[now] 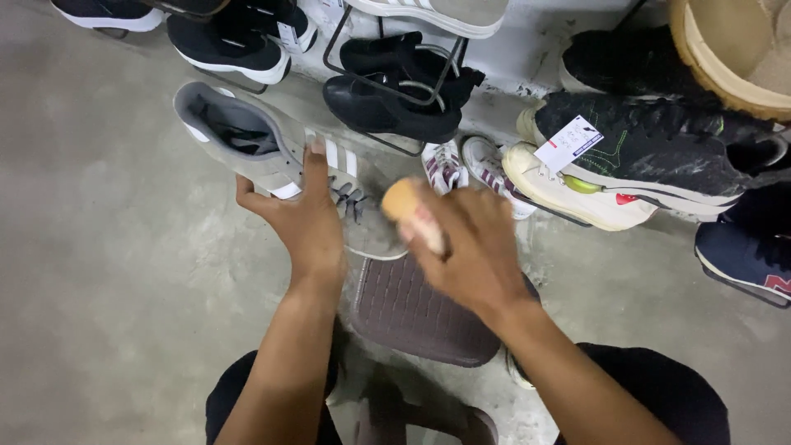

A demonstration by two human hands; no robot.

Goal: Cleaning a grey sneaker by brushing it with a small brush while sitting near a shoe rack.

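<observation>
A grey sneaker (247, 136) with white side stripes and dark laces is held up over the floor by my left hand (301, 216), which grips it from below with the forefinger stretched along its side. My right hand (465, 247) is closed around a small wooden-handled brush (405, 204) and presses it against the toe end of the sneaker; this hand is motion-blurred. Below both hands lies a second grey shoe (416, 317) turned sole-up, showing a brown ribbed sole, resting by my knees.
Wire racks along the wall hold black shoes (395, 91) and black sneakers with white soles (235, 45). A black-and-cream tagged sneaker (643, 152) and a small white pair (465, 165) stand at right, with a navy shoe (746, 251) and a woven basket (725, 49).
</observation>
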